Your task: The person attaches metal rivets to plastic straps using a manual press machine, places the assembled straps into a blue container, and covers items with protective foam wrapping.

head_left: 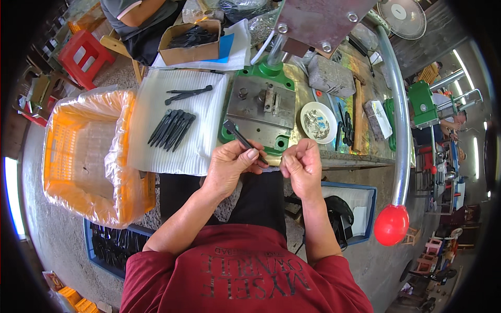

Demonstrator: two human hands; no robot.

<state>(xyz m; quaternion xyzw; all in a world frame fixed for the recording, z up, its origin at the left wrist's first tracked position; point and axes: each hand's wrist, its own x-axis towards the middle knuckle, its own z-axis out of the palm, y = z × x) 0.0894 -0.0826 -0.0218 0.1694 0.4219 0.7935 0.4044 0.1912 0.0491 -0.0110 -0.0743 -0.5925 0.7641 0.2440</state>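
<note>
My left hand (229, 166) grips a long black plastic clip (239, 136) that sticks up and to the left over the edge of the press base. My right hand (301, 163) is closed just to the right of it, fingertips pinched near the clip's lower end; whether it holds a small part I cannot tell. Both hands hover at the front edge of a green press (271, 70) with a grey metal plate (258, 112). A row of several black clips (171, 129) lies on a white ribbed sheet (203, 151), with two more clips (188, 94) above them.
An orange crate lined with clear plastic (78, 151) stands at left. A white dish (319, 122), a grey block (330, 75) and a cardboard box of black parts (190, 40) are on the bench. A metal lever with a red ball (391, 224) hangs at right. Another person (138, 15) sits at the back.
</note>
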